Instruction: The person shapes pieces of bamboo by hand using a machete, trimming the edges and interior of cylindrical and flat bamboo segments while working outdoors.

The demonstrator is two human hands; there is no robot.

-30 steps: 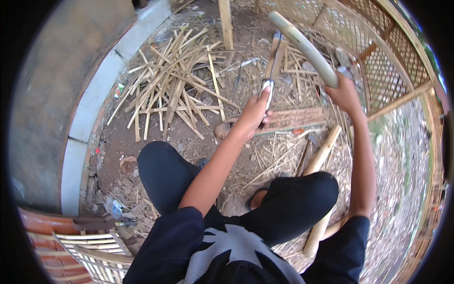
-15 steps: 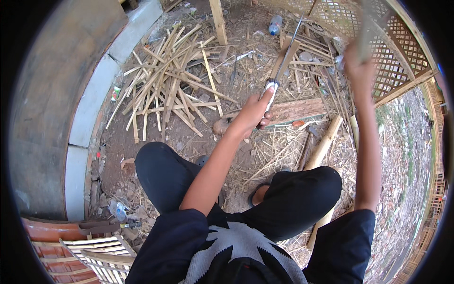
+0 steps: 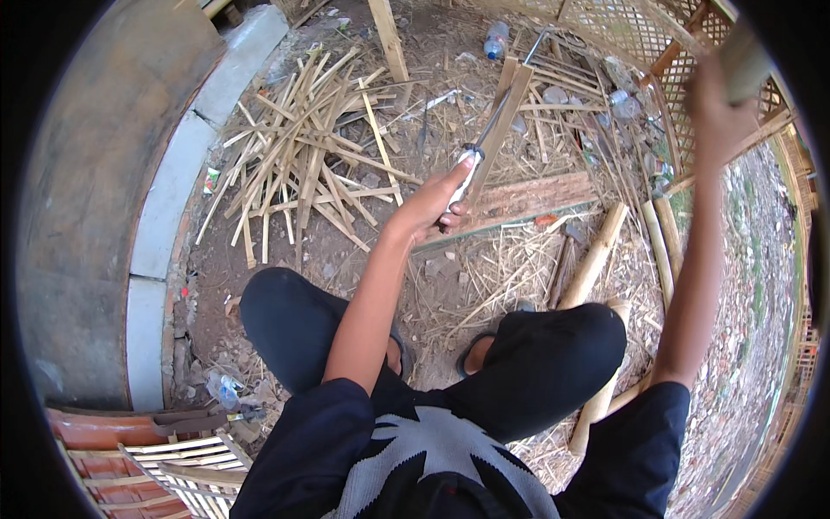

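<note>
My left hand (image 3: pixel 439 203) is closed around the white handle of a long knife (image 3: pixel 468 173), its narrow blade slanting up and away. The blade crosses a flat upright piece of bamboo or wood (image 3: pixel 501 121), whose top shows as two strips with the blade between them. That piece stands by a thick wooden board (image 3: pixel 540 196) lying on the ground. Raised at the far right, my right hand (image 3: pixel 719 117) is closed round a thick, grey-green stick (image 3: pixel 745 62), blurred and partly cut off by the picture's rim.
A heap of split strips (image 3: pixel 303 147) lies on the ground at the left. Bamboo poles (image 3: pixel 596 251) lie beside my right knee. A wooden post (image 3: pixel 389 39) and a plastic bottle (image 3: pixel 496 40) are farther off. Lattice panels (image 3: pixel 605 30) stand at the back right, a low wall (image 3: pixel 169 208) at the left.
My right hand has swung outward to the right with the stick. My left hand and the knife have shifted left and a little nearer, and the bamboo piece now shows two strips.
</note>
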